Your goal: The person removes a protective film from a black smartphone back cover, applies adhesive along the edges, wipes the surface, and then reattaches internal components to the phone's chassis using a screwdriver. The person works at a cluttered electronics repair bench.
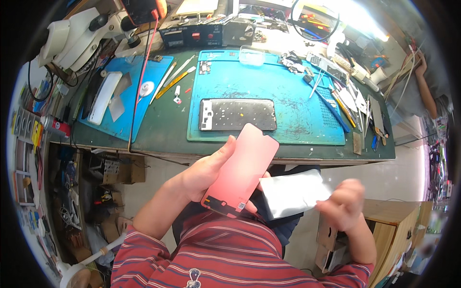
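Observation:
My left hand (211, 173) grips a pink phone screen panel (241, 167) with a dark strip along its bottom end, tilted above my lap. My right hand (343, 204), blurred, pinches the corner of a shiny white sheet (291, 193) to the right of the panel. Beyond both hands, a black phone body (240, 114) with a white component at its left end lies flat on the large blue mat (302, 129).
The green workbench (168, 134) holds a second blue mat (140, 118), a microscope (84, 36), tools (343, 103) and a small clear box (252, 56). A wooden cabinet (384, 221) stands at my right. Another person's arm (422, 84) shows at upper right.

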Tool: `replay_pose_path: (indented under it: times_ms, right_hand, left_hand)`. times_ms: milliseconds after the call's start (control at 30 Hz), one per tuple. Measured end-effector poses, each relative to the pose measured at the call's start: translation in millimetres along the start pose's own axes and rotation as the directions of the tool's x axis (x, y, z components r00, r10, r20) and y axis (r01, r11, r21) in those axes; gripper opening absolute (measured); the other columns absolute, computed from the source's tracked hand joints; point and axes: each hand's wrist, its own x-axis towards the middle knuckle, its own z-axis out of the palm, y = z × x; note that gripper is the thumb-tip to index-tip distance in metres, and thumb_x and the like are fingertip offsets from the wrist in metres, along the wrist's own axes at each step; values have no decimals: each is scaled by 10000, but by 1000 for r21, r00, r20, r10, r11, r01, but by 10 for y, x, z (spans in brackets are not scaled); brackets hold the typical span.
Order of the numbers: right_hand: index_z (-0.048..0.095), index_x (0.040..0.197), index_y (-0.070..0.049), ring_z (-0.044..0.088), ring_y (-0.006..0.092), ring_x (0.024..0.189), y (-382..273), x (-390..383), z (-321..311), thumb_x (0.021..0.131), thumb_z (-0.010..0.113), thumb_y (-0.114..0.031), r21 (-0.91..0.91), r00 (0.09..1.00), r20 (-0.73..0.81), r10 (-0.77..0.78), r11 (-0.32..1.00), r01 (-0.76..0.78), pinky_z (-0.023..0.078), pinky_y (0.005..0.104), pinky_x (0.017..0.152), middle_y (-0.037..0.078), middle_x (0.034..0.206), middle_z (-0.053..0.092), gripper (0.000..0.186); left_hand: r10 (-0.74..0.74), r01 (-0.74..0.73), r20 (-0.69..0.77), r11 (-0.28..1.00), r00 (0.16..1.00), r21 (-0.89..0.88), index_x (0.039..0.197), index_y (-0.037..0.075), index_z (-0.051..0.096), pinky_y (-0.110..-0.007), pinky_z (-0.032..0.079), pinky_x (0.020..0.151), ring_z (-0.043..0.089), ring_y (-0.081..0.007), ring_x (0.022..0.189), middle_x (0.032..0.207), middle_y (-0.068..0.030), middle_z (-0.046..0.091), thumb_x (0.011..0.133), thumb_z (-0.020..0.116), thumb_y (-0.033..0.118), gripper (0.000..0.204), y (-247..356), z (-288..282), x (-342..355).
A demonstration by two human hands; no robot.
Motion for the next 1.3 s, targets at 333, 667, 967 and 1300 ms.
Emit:
replay_pose_path:
  times_ms: [333,667,967,1300]
  right_hand:
    - [693,1301,-35,638,107,909,1967,-616,-153,998,619,-67,155,291,-227,929,330,-931,500,268,748,58,1145,688,313]
    - [593,1260,-29,664,250,1116,-248,728,274,838,895,-278,572,704,283,651,475,-669,568,378,915,168,1326,626,575]
    - [410,1453,-43,677,283,1224,-304,803,576,841,900,-185,795,638,290,714,192,-576,557,421,1027,226,1380,618,797]
    - [239,1630,-127,543,309,1376,-257,567,720,974,728,-70,995,558,64,828,-12,-96,468,417,1107,213,1534,490,820]
  left_hand:
    - [161,-122,208,975,965,-188,1563,-23,350,-582,426,1188,492,-369,1426,1505,-222,487,1074,237,673,858,-137,-18,241]
    - [387,-393,73,894,919,217,1645,55,198,-462,408,1177,429,-275,1485,1524,-141,481,992,538,666,956,-153,142,403]
    - [520,-446,81,630,850,636,1641,-13,192,-420,373,1204,438,-244,1473,1599,-140,423,975,584,677,1036,-95,487,526]
    - [730,-426,480,-281,487,860,1497,-12,482,-356,527,830,673,-217,896,974,-96,712,709,984,260,973,-412,539,400]
